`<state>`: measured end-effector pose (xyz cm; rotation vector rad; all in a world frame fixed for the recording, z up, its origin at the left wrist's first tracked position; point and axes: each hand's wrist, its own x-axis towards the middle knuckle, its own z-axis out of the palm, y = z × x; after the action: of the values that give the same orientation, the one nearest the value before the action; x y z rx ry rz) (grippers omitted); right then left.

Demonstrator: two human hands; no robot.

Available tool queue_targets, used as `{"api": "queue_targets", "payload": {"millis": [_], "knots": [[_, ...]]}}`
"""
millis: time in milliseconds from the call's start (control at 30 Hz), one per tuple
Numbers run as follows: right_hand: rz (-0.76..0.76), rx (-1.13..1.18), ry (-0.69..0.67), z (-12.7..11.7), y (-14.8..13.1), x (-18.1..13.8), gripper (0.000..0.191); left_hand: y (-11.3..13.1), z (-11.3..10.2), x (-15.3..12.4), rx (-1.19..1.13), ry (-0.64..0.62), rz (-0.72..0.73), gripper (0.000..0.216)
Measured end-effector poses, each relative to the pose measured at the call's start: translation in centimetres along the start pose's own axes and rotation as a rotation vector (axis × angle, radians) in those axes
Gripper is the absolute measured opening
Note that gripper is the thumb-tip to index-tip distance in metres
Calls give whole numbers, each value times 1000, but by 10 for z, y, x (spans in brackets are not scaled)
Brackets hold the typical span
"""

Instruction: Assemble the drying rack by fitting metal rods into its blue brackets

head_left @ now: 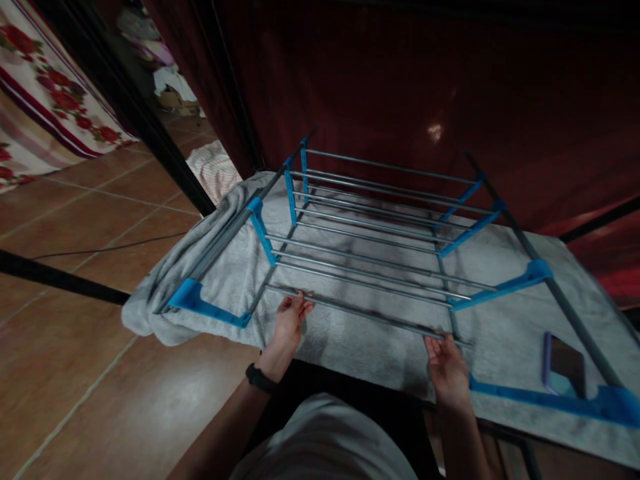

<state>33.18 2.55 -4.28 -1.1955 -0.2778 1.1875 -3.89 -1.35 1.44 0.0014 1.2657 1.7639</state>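
A loose grey metal rod point(367, 315) lies level across both my hands, in front of a partly assembled rack with blue plastic brackets point(290, 193) and several crosswise rods. My left hand point(291, 319), with a dark band on its wrist, pinches the rod near its left end. Near its right end, my right hand point(445, 363) grips the same rod. The nearest blue bracket on the left point(210, 308) and the nearest one on the right point(545, 398) have no rod between them. Grey side poles point(575, 320) join the brackets on each side.
The rack rests on a grey blanket point(350, 353) over a raised surface. A phone point(564, 365) lies by the right pole. Dark red curtain point(380, 87) hangs behind. Black frame bars point(65, 277) cross the left side, above a tiled floor point(125, 400) with a thin cable point(110, 249).
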Motion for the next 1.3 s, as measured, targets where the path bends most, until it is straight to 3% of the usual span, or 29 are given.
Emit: {"api": "queue_targets", "payload": {"millis": [567,1000,1300], "knots": [[0,-10,-36,10,-1,-11,22,-41,27,-24,83,-133,-150,28],[172,22,-204,65,31,-58,27,-64,36,-39,101,-195,-257,29],[166,14,-244,89,49,-81,30,-74,42,-43,96,-212,-320,32]]}}
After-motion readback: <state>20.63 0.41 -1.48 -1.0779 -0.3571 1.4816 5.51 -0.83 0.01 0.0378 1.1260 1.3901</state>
